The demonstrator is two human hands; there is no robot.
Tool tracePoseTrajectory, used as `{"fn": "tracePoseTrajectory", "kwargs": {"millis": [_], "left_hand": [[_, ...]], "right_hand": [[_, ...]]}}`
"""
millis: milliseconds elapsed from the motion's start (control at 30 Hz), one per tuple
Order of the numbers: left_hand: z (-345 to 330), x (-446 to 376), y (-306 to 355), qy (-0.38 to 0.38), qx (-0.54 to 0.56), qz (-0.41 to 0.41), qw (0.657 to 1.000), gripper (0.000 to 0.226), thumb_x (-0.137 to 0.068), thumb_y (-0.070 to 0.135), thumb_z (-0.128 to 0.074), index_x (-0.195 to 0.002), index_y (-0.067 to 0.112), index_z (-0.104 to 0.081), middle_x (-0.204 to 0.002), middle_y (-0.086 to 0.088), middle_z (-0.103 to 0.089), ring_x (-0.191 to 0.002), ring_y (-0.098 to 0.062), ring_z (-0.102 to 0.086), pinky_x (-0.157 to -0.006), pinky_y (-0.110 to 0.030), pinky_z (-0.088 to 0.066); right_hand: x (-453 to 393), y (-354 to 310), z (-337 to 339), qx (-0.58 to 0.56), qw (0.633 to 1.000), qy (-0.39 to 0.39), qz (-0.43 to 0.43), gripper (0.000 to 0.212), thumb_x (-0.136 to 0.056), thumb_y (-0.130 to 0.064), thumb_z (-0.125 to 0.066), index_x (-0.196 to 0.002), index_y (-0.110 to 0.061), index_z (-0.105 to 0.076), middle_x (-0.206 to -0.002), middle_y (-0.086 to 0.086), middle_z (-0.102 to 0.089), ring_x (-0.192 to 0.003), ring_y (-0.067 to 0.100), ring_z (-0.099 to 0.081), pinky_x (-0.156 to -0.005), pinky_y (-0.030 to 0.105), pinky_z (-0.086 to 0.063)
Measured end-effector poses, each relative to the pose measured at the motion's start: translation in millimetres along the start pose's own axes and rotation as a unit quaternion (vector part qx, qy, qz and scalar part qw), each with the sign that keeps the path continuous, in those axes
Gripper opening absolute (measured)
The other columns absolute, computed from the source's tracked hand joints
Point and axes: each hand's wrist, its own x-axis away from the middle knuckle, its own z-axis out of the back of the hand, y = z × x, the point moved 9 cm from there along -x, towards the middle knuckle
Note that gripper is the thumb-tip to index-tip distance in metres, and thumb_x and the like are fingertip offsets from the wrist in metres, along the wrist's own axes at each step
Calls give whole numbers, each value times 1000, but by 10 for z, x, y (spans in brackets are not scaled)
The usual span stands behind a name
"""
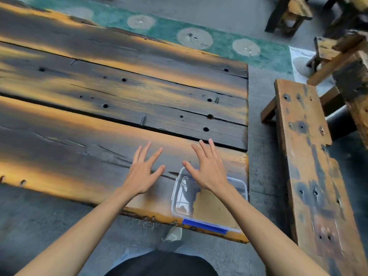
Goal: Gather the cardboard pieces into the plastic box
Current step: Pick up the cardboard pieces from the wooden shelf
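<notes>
Both hands are open with fingers spread and hold nothing: the left hand (144, 172) hovers over the wooden table (99, 92), the right hand (207, 168) above the plastic box (177, 196). The box sits at the table's near right corner with cardboard pieces (213, 208) inside.

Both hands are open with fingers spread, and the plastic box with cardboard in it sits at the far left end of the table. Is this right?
Not quite. In the head view the plastic box sits near the table's right end. Both the left hand and right hand are open.
</notes>
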Motion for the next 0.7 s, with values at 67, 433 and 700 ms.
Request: {"fn": "tracePoseTrajectory", "kwargs": {"millis": [67, 433, 700], "left_hand": [[140, 71, -96, 21, -8, 9, 1000, 66, -98, 51, -50, -157, 38, -25, -171, 4, 6, -156, -24, 13, -123, -54, -14], [953, 1087, -828, 143, -54, 112, 982, 72, -96, 62, -41, -160, 38, -14, -170, 7, 15, -153, -26, 23, -124, -53, -14], [1246, 2249, -1194, 234, -41, 212, 948, 74, -97, 56, -44, -160, 41, -8, -170, 4, 14, -155, -30, 15, -121, -60, -9]], "right_hand": [[-53, -183, -30, 4, 1000, -7, 24, 79, -92, -72, -35, -156, -27, -35, -168, 1, -24, -158, 20, 3, -126, 45, -11], [-39, -1699, -135, 39, 978, -20, 203, 78, -96, -73, -33, -160, -28, -26, -171, -2, -16, -158, 19, 7, -125, 44, -4], [488, -2543, -273, 53, 945, -30, 320, 81, -96, -72, -33, -163, -30, -15, -171, -1, -14, -158, 23, 5, -127, 49, -11]]}}
